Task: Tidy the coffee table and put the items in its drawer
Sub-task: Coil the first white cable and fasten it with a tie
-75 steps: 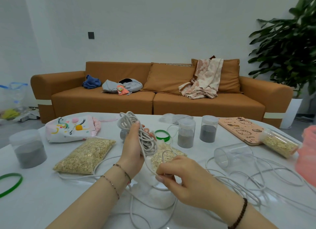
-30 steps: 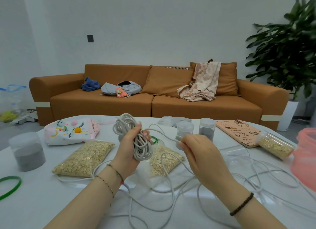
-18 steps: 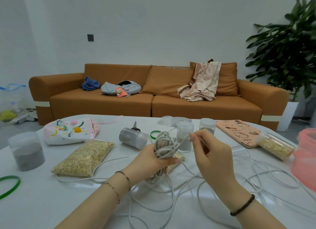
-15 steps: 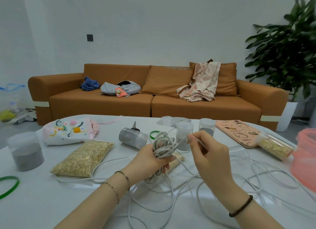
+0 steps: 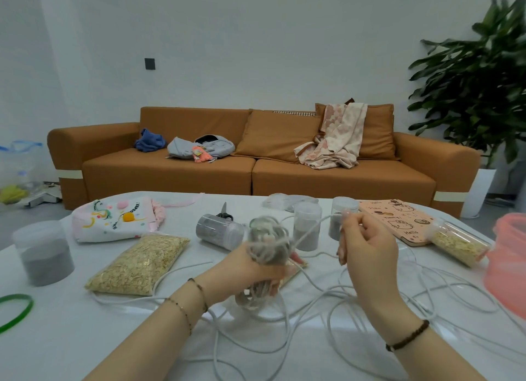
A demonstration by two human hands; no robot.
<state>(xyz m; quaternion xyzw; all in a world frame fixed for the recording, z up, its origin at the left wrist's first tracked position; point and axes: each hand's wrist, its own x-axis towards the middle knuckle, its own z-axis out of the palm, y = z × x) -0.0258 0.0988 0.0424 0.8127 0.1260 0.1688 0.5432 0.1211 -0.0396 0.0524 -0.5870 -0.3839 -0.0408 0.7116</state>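
My left hand (image 5: 250, 269) grips a wound bundle of white cord (image 5: 269, 244) above the white coffee table (image 5: 71, 343). A taut strand runs from the bundle to my right hand (image 5: 367, 245), which pinches it near its fingertips. The rest of the cord lies in loose loops (image 5: 378, 304) across the table in front of me. A bag of oats (image 5: 141, 264) lies to the left, and a second bag (image 5: 296, 265) is mostly hidden behind my left hand. No drawer shows in this view.
Clear jars of grey powder stand at left (image 5: 42, 252) and behind the hands (image 5: 306, 227); one lies on its side (image 5: 219, 231) by scissors (image 5: 225, 211). A printed pouch (image 5: 113, 220), pink notebook (image 5: 398, 220), oat jar (image 5: 458, 242), green ring (image 5: 15, 309), pink container (image 5: 509, 264). Orange sofa (image 5: 256, 176) behind.
My left hand has dropped lower and turned with the bundle. My right hand has swung the strand up and round to the right of the bundle, adding a turn.
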